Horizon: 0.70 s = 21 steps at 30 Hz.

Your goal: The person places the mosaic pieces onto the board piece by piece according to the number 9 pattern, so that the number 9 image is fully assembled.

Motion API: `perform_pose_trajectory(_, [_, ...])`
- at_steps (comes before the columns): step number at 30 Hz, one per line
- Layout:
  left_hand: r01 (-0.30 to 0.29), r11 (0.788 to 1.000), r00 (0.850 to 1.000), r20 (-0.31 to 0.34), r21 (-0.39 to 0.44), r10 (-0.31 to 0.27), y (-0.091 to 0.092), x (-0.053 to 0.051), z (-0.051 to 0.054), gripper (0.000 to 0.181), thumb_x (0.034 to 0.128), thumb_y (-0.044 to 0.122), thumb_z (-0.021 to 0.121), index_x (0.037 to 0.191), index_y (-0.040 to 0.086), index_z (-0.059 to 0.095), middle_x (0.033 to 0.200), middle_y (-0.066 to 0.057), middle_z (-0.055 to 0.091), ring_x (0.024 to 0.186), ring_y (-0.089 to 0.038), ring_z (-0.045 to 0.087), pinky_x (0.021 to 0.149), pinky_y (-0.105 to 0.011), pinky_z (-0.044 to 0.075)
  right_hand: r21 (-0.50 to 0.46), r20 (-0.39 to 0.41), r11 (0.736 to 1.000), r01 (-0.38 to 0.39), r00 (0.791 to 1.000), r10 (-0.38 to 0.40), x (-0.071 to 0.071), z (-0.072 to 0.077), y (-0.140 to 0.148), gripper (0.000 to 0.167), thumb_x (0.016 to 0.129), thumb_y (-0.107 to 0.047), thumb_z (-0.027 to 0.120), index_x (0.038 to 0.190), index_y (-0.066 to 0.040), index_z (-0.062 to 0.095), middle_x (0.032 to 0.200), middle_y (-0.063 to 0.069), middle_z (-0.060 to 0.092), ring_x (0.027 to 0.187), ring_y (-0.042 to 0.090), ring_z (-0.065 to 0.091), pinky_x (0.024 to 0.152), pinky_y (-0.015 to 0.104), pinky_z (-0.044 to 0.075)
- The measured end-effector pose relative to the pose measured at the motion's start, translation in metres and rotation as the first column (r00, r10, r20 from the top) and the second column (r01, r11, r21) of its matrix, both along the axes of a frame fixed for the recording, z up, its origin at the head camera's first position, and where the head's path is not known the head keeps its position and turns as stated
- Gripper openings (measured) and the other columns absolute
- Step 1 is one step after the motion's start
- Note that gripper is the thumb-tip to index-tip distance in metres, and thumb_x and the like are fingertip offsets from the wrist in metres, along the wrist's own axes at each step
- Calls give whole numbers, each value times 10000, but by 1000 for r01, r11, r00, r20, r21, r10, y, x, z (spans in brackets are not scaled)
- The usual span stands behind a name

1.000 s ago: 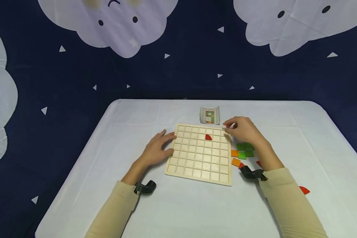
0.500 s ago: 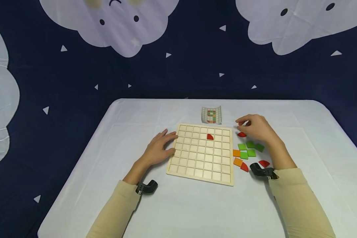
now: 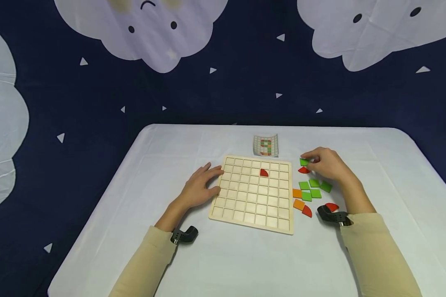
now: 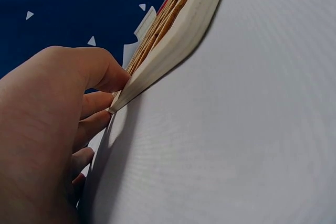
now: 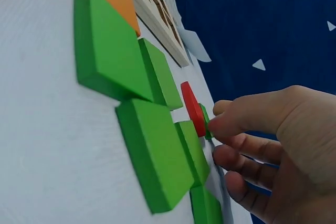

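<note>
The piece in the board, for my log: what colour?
The piece is red, clearest in the head view.

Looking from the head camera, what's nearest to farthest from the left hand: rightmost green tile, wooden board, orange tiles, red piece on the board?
1. Wooden board, touching the left hand.
2. Red piece, lying on the board.
3. Orange tiles, at the board's right side.
4. Rightmost green tile, farther right.

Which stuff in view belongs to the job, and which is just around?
Apparently in the job:
- board
- card
- green tiles
- orange tiles
- red pieces
- left hand, right hand

Just around:
- backdrop
- table
- wrist cameras
</note>
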<state>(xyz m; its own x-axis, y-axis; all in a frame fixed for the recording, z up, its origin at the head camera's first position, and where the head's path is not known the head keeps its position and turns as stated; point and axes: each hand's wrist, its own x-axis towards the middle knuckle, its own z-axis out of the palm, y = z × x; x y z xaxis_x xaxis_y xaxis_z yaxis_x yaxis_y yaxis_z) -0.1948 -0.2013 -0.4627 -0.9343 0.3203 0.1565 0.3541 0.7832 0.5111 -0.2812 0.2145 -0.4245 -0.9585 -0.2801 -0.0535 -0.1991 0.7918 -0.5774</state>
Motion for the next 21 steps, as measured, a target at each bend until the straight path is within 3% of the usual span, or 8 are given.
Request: perform_pose_trajectory(21, [4,1000,1000,-2,2,-4,0,-1,-1,516,853,311,615,1357,214,563,1463,104,426,1430,-187,200,1151,-434,168,18,-14,1000,-5,1000,5,-1,-7,2,381,847,-69,627,1224,-19,652,1186,211,556,936,335,473,806,467,441])
